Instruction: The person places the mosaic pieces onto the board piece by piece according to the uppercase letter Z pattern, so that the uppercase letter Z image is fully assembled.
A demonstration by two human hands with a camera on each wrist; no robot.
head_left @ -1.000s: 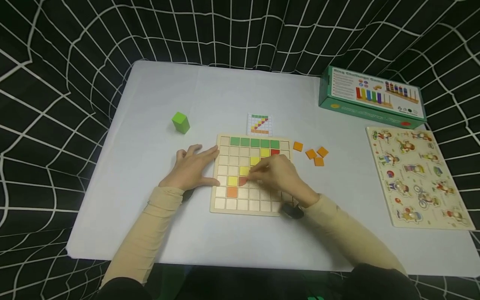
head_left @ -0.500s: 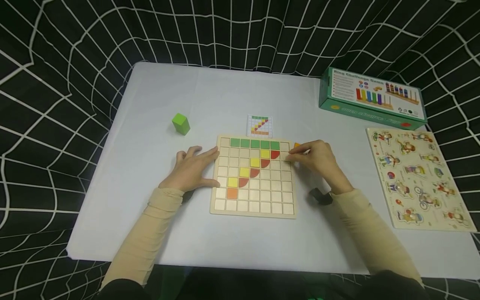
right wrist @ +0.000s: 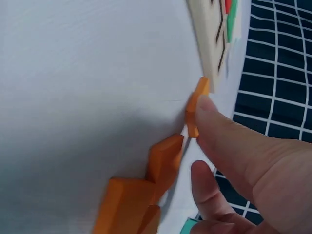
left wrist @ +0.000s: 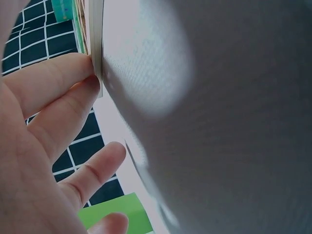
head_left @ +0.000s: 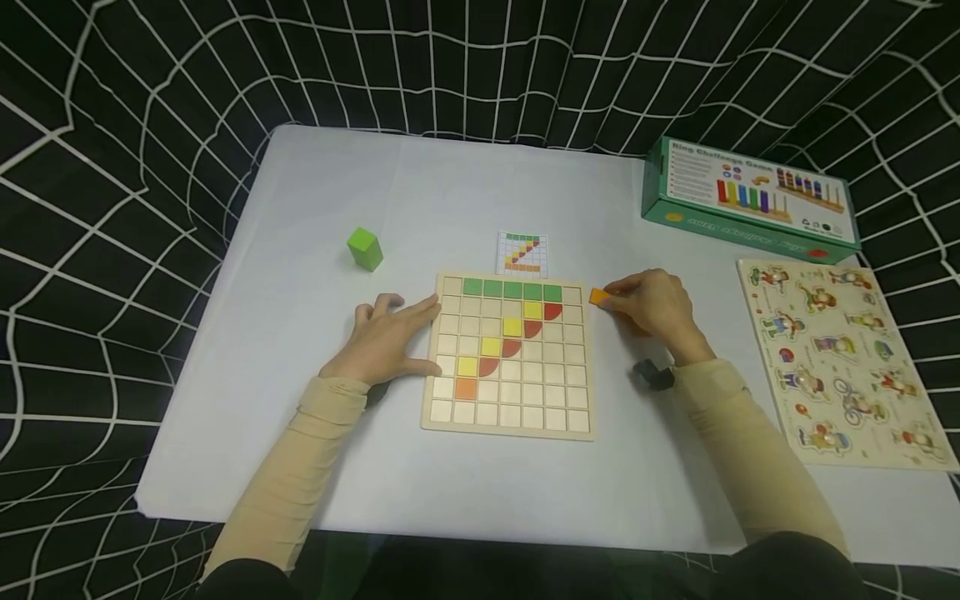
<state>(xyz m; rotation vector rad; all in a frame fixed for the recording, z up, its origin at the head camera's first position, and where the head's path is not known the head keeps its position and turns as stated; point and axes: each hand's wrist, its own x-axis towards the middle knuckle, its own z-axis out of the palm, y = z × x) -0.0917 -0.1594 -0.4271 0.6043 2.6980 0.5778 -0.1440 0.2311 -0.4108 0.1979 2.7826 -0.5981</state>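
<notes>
A wooden grid board [head_left: 510,421] lies mid-table. Green squares [head_left: 512,290] line its top row; yellow squares [head_left: 491,347], red rounded pieces [head_left: 512,348] and one orange square [head_left: 466,388] run diagonally below. My left hand [head_left: 382,342] rests against the board's left edge, fingers spread, two fingertips [left wrist: 87,80] touching the rim in the left wrist view. Just right of the board's upper corner, my right hand [head_left: 652,308] pinches an orange square tile [right wrist: 194,109] between thumb and finger; the finger's contact is hidden. More orange tiles [right wrist: 163,163] lie under this hand, mostly hidden in the head view.
A pattern card [head_left: 522,254] lies just behind the board. To the left stands a green block [head_left: 365,249]. At the right are a green Ring Challenge Game box [head_left: 750,200] and a picture puzzle board [head_left: 847,367]. Black netted cloth [head_left: 450,67] surrounds the table.
My right hand has left the board's middle, moved right past its edge and come down on an orange tile. The red pieces it covered now show. My left hand has stayed put.
</notes>
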